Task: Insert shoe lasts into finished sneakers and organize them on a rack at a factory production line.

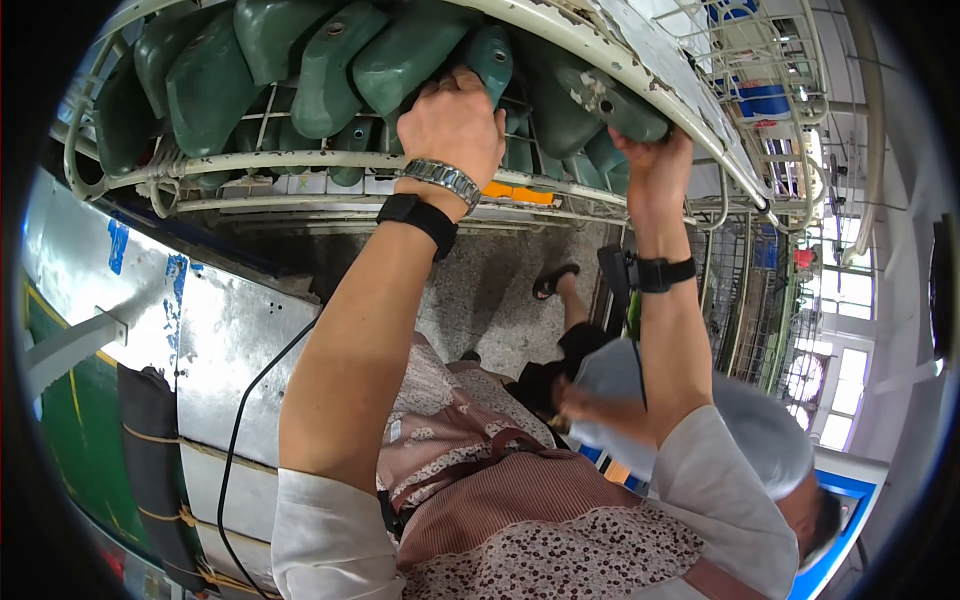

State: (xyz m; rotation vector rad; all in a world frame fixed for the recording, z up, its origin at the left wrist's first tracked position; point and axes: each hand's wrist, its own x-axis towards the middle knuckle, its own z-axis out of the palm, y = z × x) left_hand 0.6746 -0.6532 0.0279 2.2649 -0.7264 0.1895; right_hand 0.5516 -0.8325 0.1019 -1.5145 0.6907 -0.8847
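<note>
Head | seemingly handling, at white rack (290, 159) | left hand (452, 125) on teal form (489, 68), grip unclear | right hand (657, 165) grips green form (618, 103) | next probably: steadiness

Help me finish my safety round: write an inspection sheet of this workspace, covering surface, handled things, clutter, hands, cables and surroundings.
Surface: cream-painted metal wire rack, paint chipped in places.
Handled things: glossy blue-green foot-shaped form with a round hole; dark green foot-shaped form with a pale worn patch; both in the rack among similar forms.
Clutter: black roll bound with tan cord, beside a shiny silver metal panel.
Left hand: at the blue-green form; fingertips hidden.
Right hand: fingers at the dark green form's lower end; grip partly hidden.
Cables: thin black cable, curving over the panel.
Surroundings: co-worker in a grey shirt near the right arm; grey speckled floor.
</note>
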